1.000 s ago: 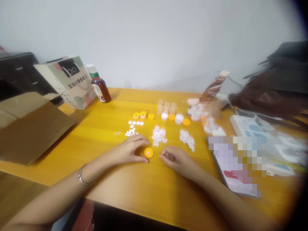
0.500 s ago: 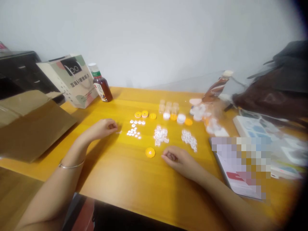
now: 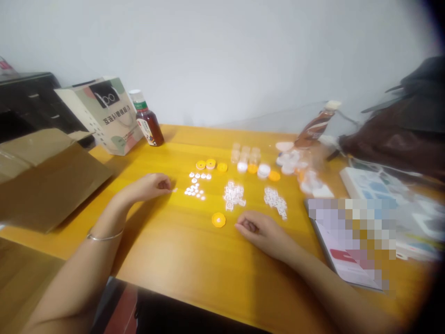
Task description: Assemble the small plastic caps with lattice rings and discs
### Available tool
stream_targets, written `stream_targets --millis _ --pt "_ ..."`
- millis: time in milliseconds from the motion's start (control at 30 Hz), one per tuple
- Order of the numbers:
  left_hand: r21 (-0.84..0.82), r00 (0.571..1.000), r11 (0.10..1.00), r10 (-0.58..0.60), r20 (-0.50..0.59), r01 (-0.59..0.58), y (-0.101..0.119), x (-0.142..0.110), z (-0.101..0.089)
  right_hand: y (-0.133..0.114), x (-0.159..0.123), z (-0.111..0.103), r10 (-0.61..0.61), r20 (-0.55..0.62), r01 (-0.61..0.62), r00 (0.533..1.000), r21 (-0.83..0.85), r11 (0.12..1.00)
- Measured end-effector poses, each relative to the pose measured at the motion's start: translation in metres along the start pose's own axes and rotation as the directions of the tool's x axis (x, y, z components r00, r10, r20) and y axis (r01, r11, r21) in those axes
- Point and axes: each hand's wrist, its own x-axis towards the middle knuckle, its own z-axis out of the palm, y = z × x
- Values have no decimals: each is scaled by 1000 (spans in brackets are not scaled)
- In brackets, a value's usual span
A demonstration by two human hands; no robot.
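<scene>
On the left of the table, my left hand (image 3: 155, 185) is closed, with thumb and fingers pinched at a small white piece (image 3: 174, 189) that shows at the fingertips. Just right of it lie several small round white pieces (image 3: 195, 191), with a row of similar white pieces (image 3: 203, 176) behind them. My right hand (image 3: 259, 232) rests on the tabletop, fingers curled in and nothing visible in them. Close to its fingertips is a yellow scalloped disc (image 3: 219, 220) with a pale centre. Beyond are two piles of white openwork pieces, a nearer pile (image 3: 233, 195) and a right pile (image 3: 276, 202).
Yellow round parts (image 3: 210, 163), white caps (image 3: 263, 170) and clear small containers (image 3: 245, 153) line the back. A cardboard box (image 3: 52, 185), paper bag (image 3: 107, 120) and dark drink bottle (image 3: 150, 125) stand left. Another bottle (image 3: 316, 125) and a tablet-like device (image 3: 342, 260) are right.
The view has shifted very slightly. My left hand and the small white piece at its fingertips have moved a touch to the right; my right hand stays by the yellow disc.
</scene>
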Motion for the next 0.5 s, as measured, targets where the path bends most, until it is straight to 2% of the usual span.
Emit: stream_targets --millis 300,500 --pt "34 997 999 21 -72 -18 1 4 5 0 0 0 -5 4 5 1000 -5 1000" --pt "3 997 1000 30 -73 -30 0 5 6 0 0 0 -8 -5 8 1000 9 1000"
